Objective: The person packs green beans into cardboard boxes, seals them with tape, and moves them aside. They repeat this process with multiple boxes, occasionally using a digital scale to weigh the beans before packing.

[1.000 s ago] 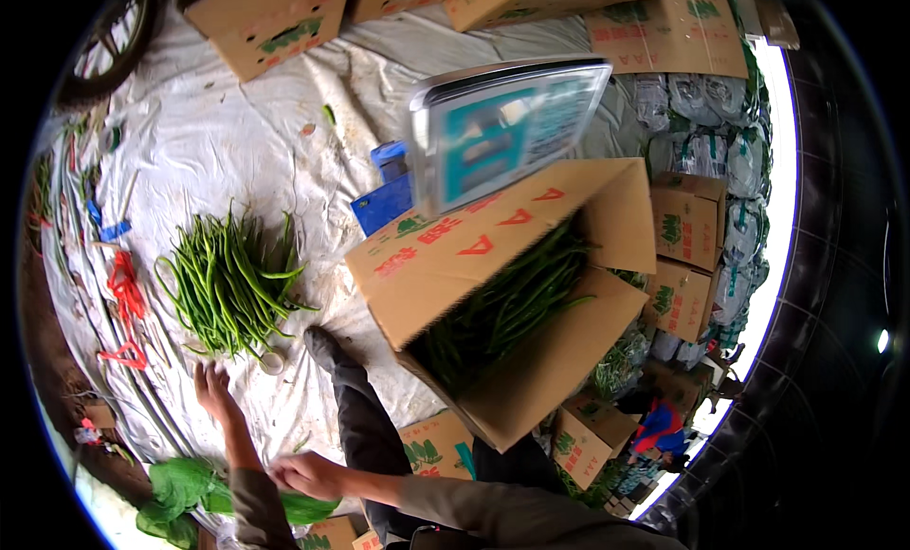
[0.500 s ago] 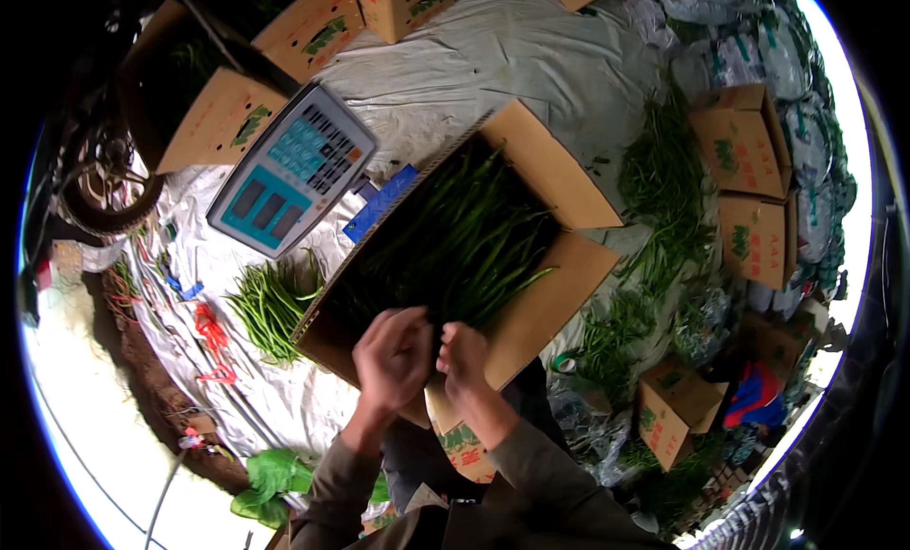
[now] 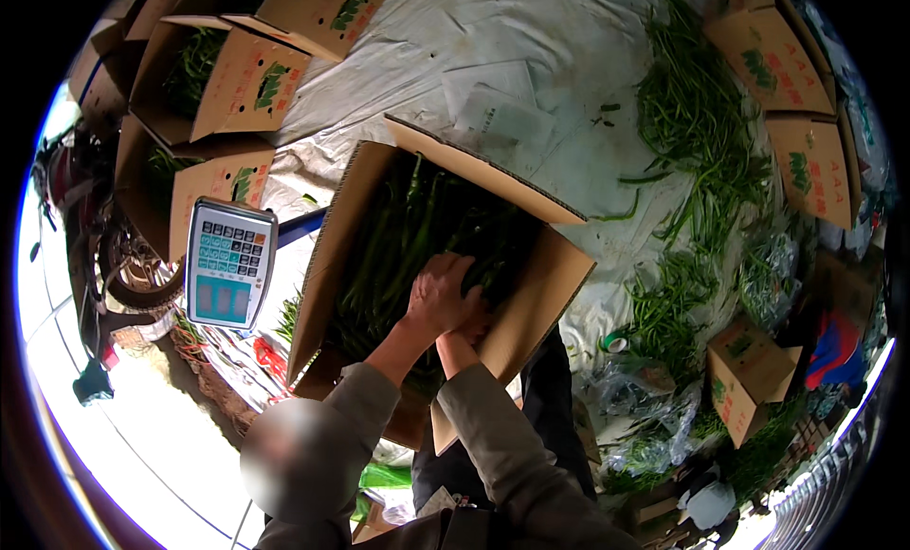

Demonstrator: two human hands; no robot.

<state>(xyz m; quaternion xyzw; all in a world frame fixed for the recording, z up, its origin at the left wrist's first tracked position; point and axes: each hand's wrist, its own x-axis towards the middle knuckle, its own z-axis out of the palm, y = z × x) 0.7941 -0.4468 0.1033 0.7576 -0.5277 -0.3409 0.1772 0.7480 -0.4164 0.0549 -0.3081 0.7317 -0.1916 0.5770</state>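
Observation:
A cardboard box [image 3: 555,265] with raised flaps stands in front of me, filled with long green peppers [image 3: 389,228]. Both hands reach down inside it, close together at its near right part. My left hand [image 3: 442,292] lies over the peppers with bent, slightly parted fingers and nothing visible in them. Just beside and partly beneath it is my right hand [image 3: 474,324], near the right inner wall. Its fingers are mostly hidden by the left hand and by shadow.
A digital scale display [image 3: 230,264] stands left of the box. Open cartons [image 3: 251,83] of peppers fill the far left. Loose green peppers [image 3: 701,161] spread over the pale ground sheet at right, near more cartons [image 3: 810,166] and clear plastic bags [image 3: 654,398].
Both hands have gone from above the box's near edge down onto the peppers inside, farther forward. The view has turned, so the scale display appears farther left.

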